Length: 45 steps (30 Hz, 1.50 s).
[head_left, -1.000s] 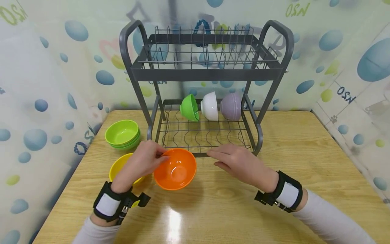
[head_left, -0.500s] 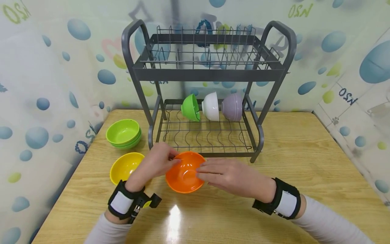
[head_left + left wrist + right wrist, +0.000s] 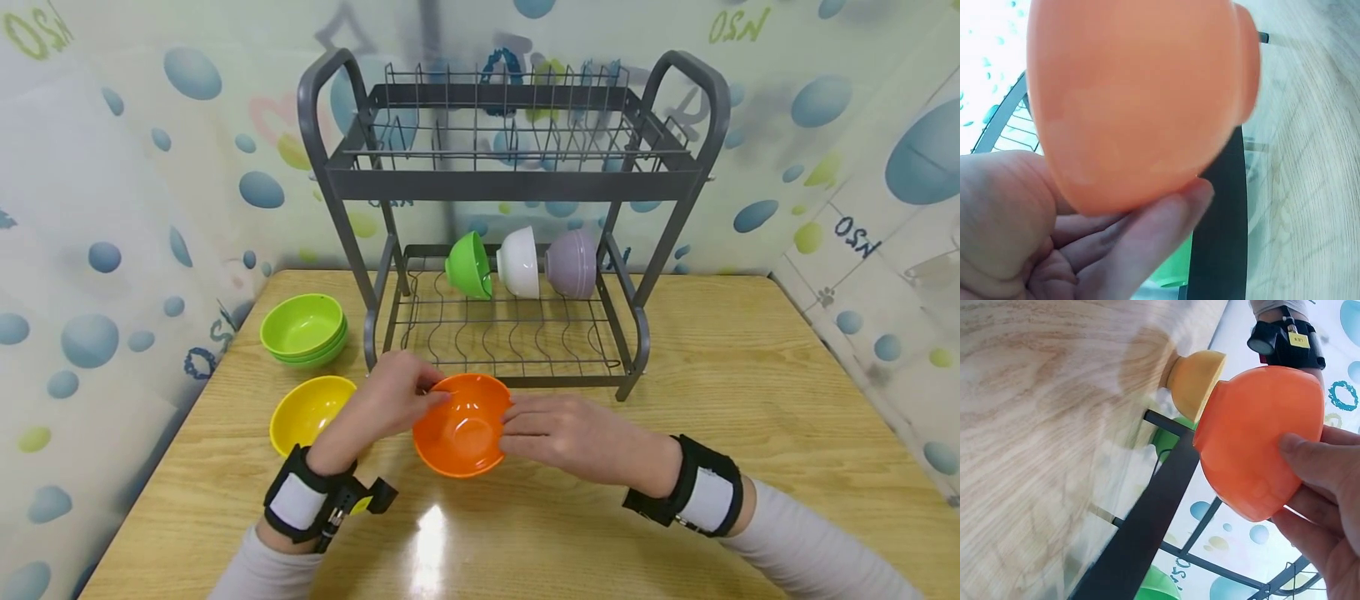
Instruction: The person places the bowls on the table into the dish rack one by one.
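Observation:
An orange bowl [image 3: 463, 433] is held above the table in front of the rack, its inside facing up and toward me. My left hand [image 3: 397, 392] pinches its upper left rim, with the fingers [image 3: 1147, 240] against the outside in the left wrist view. At the opposite rim, my right hand [image 3: 573, 437] grips the bowl; the right wrist view has its thumb [image 3: 1310, 459] pressed on the outer wall. A yellow bowl [image 3: 303, 412] stands on the table, partly behind my left forearm.
A dark two-tier dish rack [image 3: 517, 185] stands at the back. On its lower tier, a green bowl [image 3: 467, 265], a white bowl [image 3: 517, 262] and a purple bowl [image 3: 572, 263] sit on their sides. Stacked green bowls [image 3: 302, 327] are on the wooden table [image 3: 750, 400] at left.
The orange bowl has moved right, away from above the yellow bowl, with my left hand. My right hand has come down to the bowl's right rim and now grips it.

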Each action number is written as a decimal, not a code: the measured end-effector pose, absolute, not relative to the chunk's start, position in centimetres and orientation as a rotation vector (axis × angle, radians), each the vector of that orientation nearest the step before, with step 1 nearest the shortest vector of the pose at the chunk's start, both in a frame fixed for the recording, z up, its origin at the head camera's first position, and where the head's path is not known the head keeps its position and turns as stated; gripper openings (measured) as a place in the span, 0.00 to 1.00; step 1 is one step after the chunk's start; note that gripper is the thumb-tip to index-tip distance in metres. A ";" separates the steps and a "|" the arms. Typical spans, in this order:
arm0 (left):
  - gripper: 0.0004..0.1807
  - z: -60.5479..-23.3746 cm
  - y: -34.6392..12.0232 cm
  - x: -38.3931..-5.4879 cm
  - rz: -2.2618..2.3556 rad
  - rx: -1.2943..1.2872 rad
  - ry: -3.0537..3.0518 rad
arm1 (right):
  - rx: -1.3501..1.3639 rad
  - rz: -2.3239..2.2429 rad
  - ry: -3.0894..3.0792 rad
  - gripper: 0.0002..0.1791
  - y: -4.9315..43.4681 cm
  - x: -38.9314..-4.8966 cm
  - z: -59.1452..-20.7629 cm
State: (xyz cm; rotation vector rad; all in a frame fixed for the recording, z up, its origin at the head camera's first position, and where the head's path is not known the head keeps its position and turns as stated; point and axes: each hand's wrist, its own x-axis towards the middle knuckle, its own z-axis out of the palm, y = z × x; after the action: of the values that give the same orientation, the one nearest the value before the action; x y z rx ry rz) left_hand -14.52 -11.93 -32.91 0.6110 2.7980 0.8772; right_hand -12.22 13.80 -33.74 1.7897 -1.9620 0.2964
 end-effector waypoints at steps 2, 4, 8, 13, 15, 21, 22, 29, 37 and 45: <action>0.08 -32.8 -12.2 -14.4 0.943 0.594 2.780 | 1.787 0.291 -1.945 0.11 13.9 -12.3 -33.5; 0.11 -32.6 -12.4 -14.2 1.027 0.572 2.765 | 1.775 0.285 -1.942 0.10 14.0 -12.4 -33.1; 0.17 -32.1 -13.1 -13.9 1.159 0.529 2.839 | 1.747 0.261 -1.950 0.10 14.1 -12.7 -32.5; 0.18 -31.7 -14.7 -13.6 1.177 0.469 3.149 | 1.721 0.233 -1.962 0.11 14.2 -13.0 -31.9; 0.17 -31.5 -15.6 -13.5 1.173 0.424 3.273 | 1.711 0.231 -1.966 0.12 14.3 -13.2 -31.7; 0.19 -31.2 -17.9 -13.8 1.092 0.189 3.427 | 1.701 0.260 -1.987 0.14 14.3 -13.9 -30.4; 0.20 -31.2 -18.1 -13.9 1.068 0.157 3.417 | 1.701 0.263 -1.988 0.14 14.3 -14.0 -30.2; 0.29 -31.2 -19.2 -15.1 1.052 0.074 3.178 | 1.683 0.276 -1.987 0.15 14.0 -14.7 -28.7; 0.31 -31.3 -19.2 -16.3 1.129 0.019 2.952 | 1.664 0.345 -2.008 0.14 13.2 -16.1 -27.3; 0.21 -31.7 -19.2 -17.1 1.273 -0.003 2.739 | 1.633 0.658 -2.049 0.11 12.1 -17.9 -26.4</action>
State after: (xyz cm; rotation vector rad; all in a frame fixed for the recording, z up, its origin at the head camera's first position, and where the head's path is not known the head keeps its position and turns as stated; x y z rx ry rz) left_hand -17.09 -19.22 -31.68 -0.0027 2.7386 1.2726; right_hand -17.89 12.12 -26.36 1.6327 -2.0486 0.6584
